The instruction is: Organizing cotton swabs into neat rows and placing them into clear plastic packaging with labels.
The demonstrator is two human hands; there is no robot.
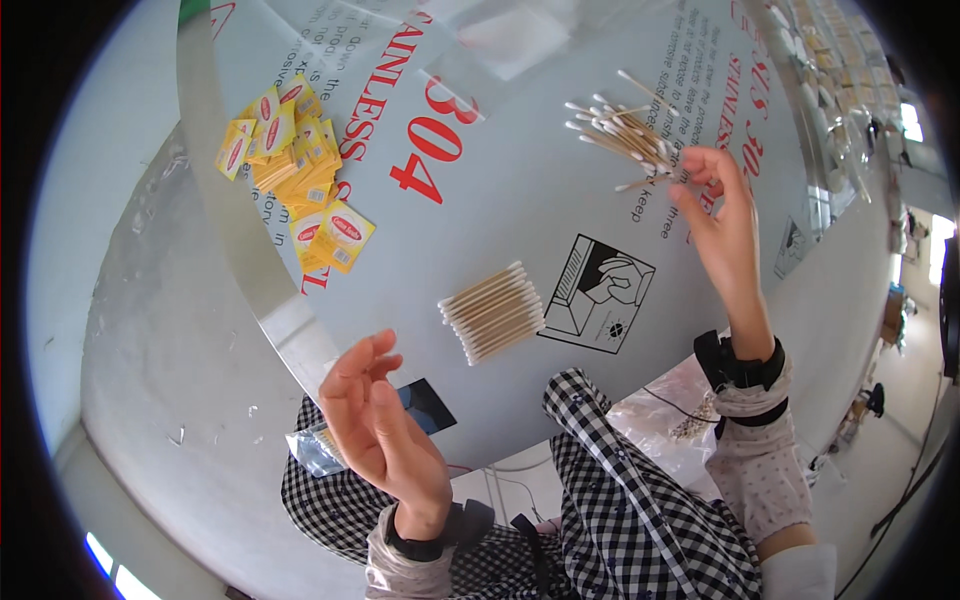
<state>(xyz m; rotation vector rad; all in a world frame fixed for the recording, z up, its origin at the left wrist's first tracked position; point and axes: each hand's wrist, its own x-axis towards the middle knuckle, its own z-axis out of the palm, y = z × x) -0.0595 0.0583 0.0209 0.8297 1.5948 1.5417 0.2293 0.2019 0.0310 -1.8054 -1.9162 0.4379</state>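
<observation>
A loose fan of white-tipped cotton swabs [622, 130] lies at the far right of the table. Beside its near ends is my right hand [722, 205], thumb and index finger apart; whether they touch the swabs is hard to tell. In the middle of the table a neat row of cotton swabs [492, 312] lies flat, side by side. My left hand [382, 425] hovers by the table's near left edge, fingers loosely curled and apart, holding nothing. Partly hidden under it are a clear plastic bag [315, 452] and a dark printed card [428, 405].
A heap of small yellow packets [290, 150] sits at the far left. Clear plastic film [510, 35] lies at the back. The table [400, 250] has a printed protective film. More clear plastic bags [665, 415] are by my lap; stacked goods [830, 70] stand at the far right.
</observation>
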